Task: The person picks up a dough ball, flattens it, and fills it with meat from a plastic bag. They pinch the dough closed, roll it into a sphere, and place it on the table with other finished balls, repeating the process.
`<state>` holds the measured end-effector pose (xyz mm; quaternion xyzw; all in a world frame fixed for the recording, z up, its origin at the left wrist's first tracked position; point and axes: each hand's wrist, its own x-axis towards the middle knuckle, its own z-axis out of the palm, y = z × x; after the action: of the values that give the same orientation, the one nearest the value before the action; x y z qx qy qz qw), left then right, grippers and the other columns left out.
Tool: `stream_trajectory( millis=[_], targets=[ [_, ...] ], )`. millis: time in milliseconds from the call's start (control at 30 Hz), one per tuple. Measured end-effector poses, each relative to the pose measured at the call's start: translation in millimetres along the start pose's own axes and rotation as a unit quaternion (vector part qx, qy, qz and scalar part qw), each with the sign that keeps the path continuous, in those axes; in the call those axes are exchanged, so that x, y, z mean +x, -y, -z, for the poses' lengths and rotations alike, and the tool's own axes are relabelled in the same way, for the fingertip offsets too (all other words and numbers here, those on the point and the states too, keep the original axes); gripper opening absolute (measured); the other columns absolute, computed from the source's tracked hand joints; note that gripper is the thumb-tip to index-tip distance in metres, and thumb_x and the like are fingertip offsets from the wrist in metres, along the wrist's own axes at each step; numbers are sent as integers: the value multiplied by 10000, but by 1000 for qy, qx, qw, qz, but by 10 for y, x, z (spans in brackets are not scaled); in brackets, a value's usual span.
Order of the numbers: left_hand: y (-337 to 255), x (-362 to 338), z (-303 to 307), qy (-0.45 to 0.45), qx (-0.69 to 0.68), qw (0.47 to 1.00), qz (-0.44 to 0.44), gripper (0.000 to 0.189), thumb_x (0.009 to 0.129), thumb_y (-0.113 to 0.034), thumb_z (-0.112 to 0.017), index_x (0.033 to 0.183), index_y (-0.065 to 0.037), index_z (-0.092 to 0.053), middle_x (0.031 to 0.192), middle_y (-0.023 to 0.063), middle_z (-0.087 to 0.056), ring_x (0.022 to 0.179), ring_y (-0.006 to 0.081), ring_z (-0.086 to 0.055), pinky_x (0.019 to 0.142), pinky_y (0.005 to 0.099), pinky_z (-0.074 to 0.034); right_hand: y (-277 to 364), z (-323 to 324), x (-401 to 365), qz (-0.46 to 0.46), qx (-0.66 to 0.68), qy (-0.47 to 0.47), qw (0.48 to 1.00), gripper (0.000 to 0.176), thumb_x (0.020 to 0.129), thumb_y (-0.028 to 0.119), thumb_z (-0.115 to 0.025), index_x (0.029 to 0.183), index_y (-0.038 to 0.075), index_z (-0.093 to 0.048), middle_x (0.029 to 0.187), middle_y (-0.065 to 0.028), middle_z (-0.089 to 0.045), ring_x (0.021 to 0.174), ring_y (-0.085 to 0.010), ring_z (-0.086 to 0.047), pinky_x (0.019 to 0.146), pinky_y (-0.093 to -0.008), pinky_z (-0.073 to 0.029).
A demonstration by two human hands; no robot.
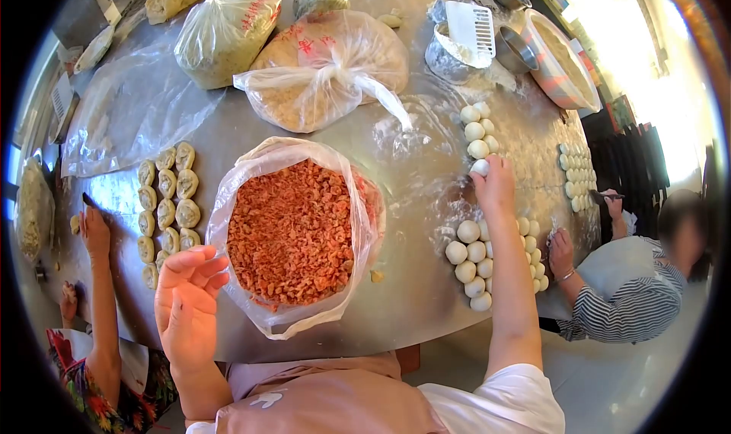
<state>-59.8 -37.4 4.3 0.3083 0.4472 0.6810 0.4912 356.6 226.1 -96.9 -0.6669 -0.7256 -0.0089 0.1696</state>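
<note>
My right hand reaches out across the table, its fingers closed on a white dough ball. That ball sits at the near end of a short group of dough balls. Closer to me, beside my right forearm, is a bigger cluster of dough balls, partly hidden by the arm. My left hand is raised palm up, fingers apart and loosely bent, with nothing seen in it. Just right of it stands an open plastic bag of reddish crumbly filling.
Rows of shaped dough pieces lie at left. Tied bags stand at the back, near a flour container with a white slotted scraper. Co-workers' hands are at right and left. More dough pieces line the right edge.
</note>
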Motion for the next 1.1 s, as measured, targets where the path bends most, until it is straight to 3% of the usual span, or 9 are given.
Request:
stream_trajectory(
  millis=[167, 433, 633, 700, 767, 867, 933, 1067, 1100],
  targets=[
    [16, -47, 52, -2, -17, 1000, 5, 476, 919, -313, -590, 1227, 27, -462, 1252, 144, -534, 1127, 246, -563, 952, 345, -444, 79, -90, -18, 2, -47, -22, 999, 372, 757, 117, -745, 1062, 67, -539, 1099, -161, -541, 950, -379, -586, 777, -449, -498],
    [-29, -231, 156, -22, -7, 1000, -5, 430, 929, -282, -564, 1214, 29, -478, 1234, 140, -544, 1114, 240, -567, 926, 326, -450, 86, 126, -163, -42, 117, 38, 992, 466, 793, 143, -719, 1197, 18, -523, 1170, -182, -551, 863, -292, -645, 745, -386, -521],
    [-78, -396, 906, -202, 135, 968, -64, 325, 987, -245, -491, 1236, -35, -501, 1225, 80, -545, 1118, 165, -531, 922, 286, -411, 1047, 760, -563, -24, 232, 45, 971, 421, 800, 141, -716, 1168, 16, -553, 1030, -145, -632, 777, -197, -658, 662, -335, -534],
    [65, -439, 1249, -279, 235, 928, -69, 330, 984, -209, -507, 1257, -22, -503, 1239, 91, -531, 1146, 175, -506, 953, 298, -399, 1442, 779, -686, 185, 306, -22, 934, 423, 789, 125, -722, 1169, 34, -559, 983, -122, -646, 761, -199, -650, 637, -318, -530],
    [234, -493, 1548, -336, 350, 870, -86, 349, 973, -188, -527, 1267, -2, -492, 1229, 100, -532, 1164, 202, -495, 965, 317, -391, 1904, 947, -797, 274, 341, 72, 896, 413, 794, 165, -722, 1164, 61, -571, 1038, -124, -636, 838, -250, -645, 758, -368, -523],
    [391, -630, 1732, -359, 570, 733, -92, 482, 909, -175, -608, 1302, 54, -446, 1282, 194, -490, 1209, 322, -454, 1033, 412, -349, 2398, 740, -872, 376, 299, 119, 869, 455, 817, 292, -700, 1179, 52, -564, 1141, -172, -590, 1002, -322, -599, 943, -442, -436],
    [514, -727, 1794, -355, 639, 681, -50, 583, 881, -231, -631, 1331, 58, -400, 1303, 266, -435, 1210, 405, -417, 1042, 467, -330, 2654, 606, -889, 353, 226, 175, 891, 520, 829, 364, -668, 1210, 32, -546, 1228, -216, -532, 1128, -371, -515, 1018, -479, -350],
    [599, -771, 1728, -365, 613, 699, 50, 613, 874, -301, -628, 1320, 54, -404, 1332, 261, -420, 1229, 421, -392, 1039, 489, -316, 2989, 247, -964, 387, 120, 139, 903, 628, 865, 437, -597, 1284, -17, -486, 1344, -283, -430, 1270, -440, -376, 1063, -506, -304],
    [588, -748, 1690, -360, 597, 713, 74, 598, 873, -305, -629, 1304, 55, -421, 1333, 254, -423, 1228, 415, -393, 1039, 480, -316, 3091, 367, -1046, 372, 78, 215, 899, 634, 894, 435, -553, 1317, -26, -453, 1377, -286, -401, 1291, -456, -342, 1076, -506, -292]
  ],
)
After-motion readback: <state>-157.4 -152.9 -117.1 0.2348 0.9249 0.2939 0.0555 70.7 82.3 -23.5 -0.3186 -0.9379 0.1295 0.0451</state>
